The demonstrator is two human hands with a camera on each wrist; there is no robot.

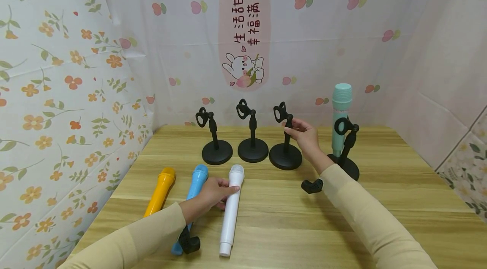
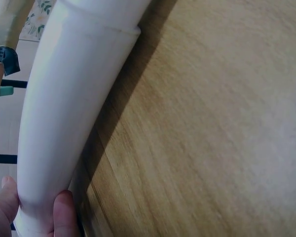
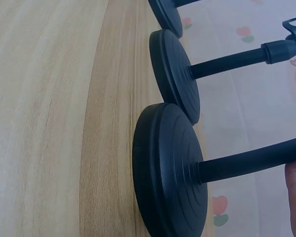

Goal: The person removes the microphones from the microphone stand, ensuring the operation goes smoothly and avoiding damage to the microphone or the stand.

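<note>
My left hand pinches a white microphone near its upper half, thumb on one side and fingers on the other. In the left wrist view the thumb and a finger press the white body from both sides; whether it touches the table there I cannot tell. My right hand holds the pole of a black microphone stand, just under its clip. That stand is upright, its round base on the wood. The right wrist view shows fingertips against the pole, with part of the hand out of frame.
Two more black stands, one in the middle and one at left, line the table's back. A mint microphone stands upright by a fourth stand, partly behind my right arm. Blue and orange microphones lie at left.
</note>
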